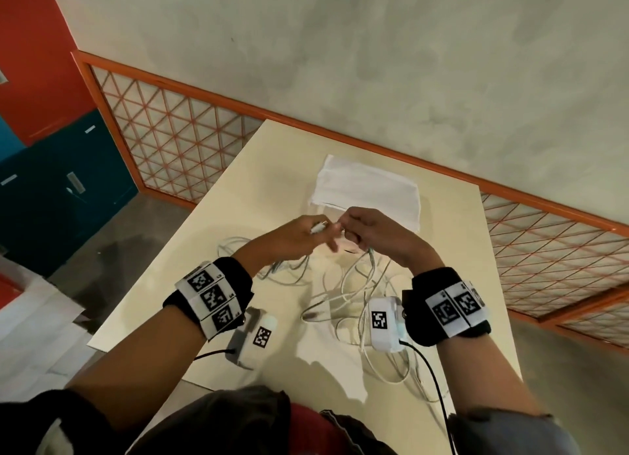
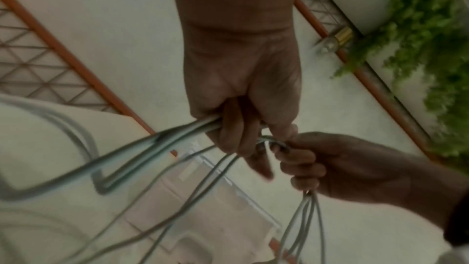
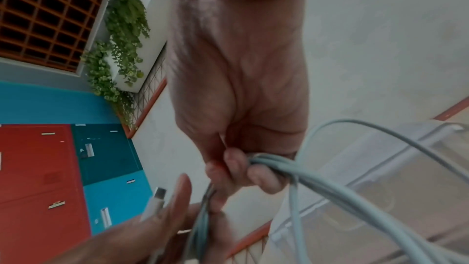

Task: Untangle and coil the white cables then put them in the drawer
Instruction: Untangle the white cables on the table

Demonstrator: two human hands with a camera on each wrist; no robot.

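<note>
Several white cables lie tangled on the cream table, and strands rise to both hands held close together above it. My left hand curls round a bundle of strands, with a white connector plug sticking out past its fingers. My right hand grips a bunch of loops in its curled fingers, and more strands hang below it. A pale, see-through container sits on the table just beyond the hands.
Red and teal lockers stand to the left past the table edge. An orange lattice railing runs along the wall behind the table. Green plants hang above the railing. More cable loops trail near the table's front edge.
</note>
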